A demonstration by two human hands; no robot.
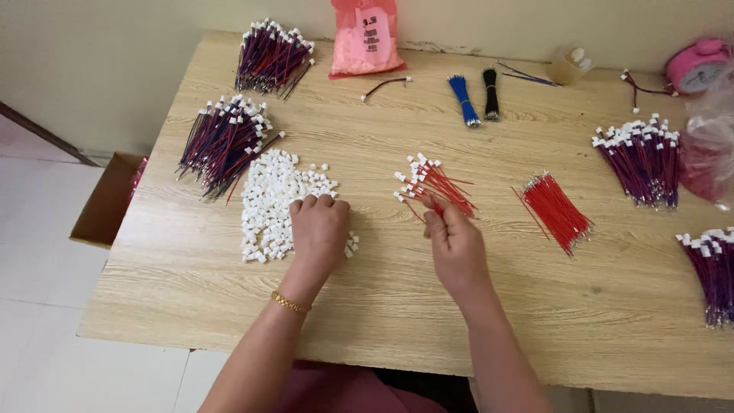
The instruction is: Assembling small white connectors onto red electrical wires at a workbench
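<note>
A light wooden table (428,306) stood against a pale wall, with white floor tiles and an open cardboard box (107,203) to its left. The left hand (319,229), a gold bracelet (290,304) on its wrist, rested knuckles-up at the right edge of a heap of small white plastic connectors (269,200); its fingers were curled under and pressed together, and whether they gripped a connector could not be told. The right hand (456,243) lay just right of it, thumb and forefinger pinching a thin red wire (436,205) at the near end of a small fan of red wires fitted with white connectors (430,182). Further right lay a loose bundle of bare red wires (556,209), apart from the hand. Two piles of red-and-blue wires with white ends (227,143) and (271,56) sat at the far left of the table, and two like piles (642,155) and (712,268) at the right edge. At the back stood a pink bag of white parts (367,38), a short blue wire bundle (463,101) beside a black one (490,93), and a pink round object (697,65) in the far right corner, partly behind clear plastic wrap (711,145).
</note>
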